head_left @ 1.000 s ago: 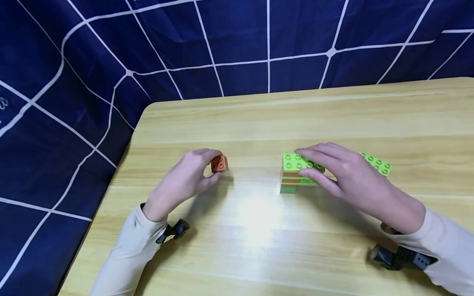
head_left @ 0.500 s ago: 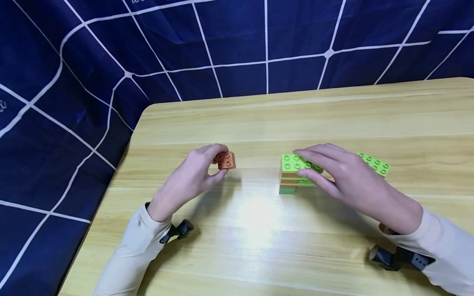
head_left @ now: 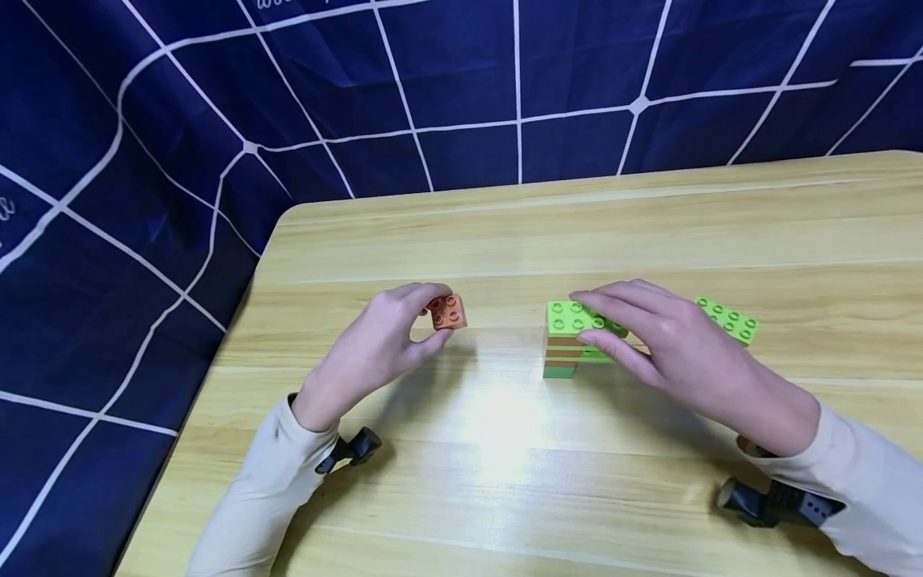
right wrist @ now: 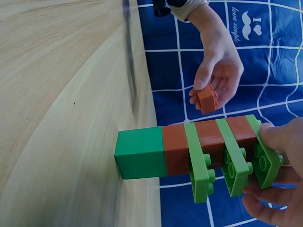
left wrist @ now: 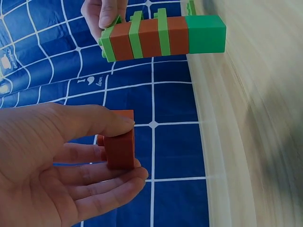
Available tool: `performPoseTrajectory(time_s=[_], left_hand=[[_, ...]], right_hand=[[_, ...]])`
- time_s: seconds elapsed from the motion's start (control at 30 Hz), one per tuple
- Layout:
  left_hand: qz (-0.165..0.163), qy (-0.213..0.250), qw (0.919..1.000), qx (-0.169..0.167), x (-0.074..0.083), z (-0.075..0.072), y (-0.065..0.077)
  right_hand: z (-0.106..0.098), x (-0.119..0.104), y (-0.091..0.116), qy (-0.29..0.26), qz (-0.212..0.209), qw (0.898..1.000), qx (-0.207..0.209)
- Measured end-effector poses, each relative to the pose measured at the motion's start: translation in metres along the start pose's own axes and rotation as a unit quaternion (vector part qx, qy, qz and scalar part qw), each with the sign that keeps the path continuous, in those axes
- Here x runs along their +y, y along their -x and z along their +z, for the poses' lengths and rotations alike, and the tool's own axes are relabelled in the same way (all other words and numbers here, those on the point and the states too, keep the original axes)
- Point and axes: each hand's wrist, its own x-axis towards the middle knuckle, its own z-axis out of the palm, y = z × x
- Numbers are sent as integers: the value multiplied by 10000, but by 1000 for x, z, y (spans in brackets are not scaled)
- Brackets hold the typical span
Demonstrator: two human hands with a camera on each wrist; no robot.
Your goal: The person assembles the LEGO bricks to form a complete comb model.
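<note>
My left hand (head_left: 382, 340) pinches a brown two-by-two toy building brick (head_left: 451, 312) between thumb and fingers, above the table and studs up. To its right stands a tower of building bricks (right wrist: 141, 153). A green brick forms its base; brown bricks and long light green plates alternate above, and the plates jut out to one side. My right hand (head_left: 667, 336) holds the top light green plate (head_left: 564, 318) by its long edges, with the thumb on the near side. In the right wrist view the fingers reach under the jutting end of that plate.
Another light green studded plate (head_left: 728, 320) shows beyond my right wrist, partly hidden by the hand. The wooden table (head_left: 461, 240) ends at a dark blue cloth (head_left: 469, 80) with white lines, behind and at the left. Black cameras sit under both wrists.
My left hand has moved a little to the right with the brown brick, closer to the tower. My right hand has stayed on the top plate, and the tower has not moved.
</note>
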Motion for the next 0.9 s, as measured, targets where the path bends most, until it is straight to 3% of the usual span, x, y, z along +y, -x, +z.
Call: performPoseTrajectory(time_s=[0.53,0.9], left_hand=[[141,-158,9998,-31,11,-1,-6],[321,-186,9992,-158,29,0,-20]], right_hand=[[1,-1,1,-1,-10,10000,-25],[1,-2,1,-13,75,10000,-64]])
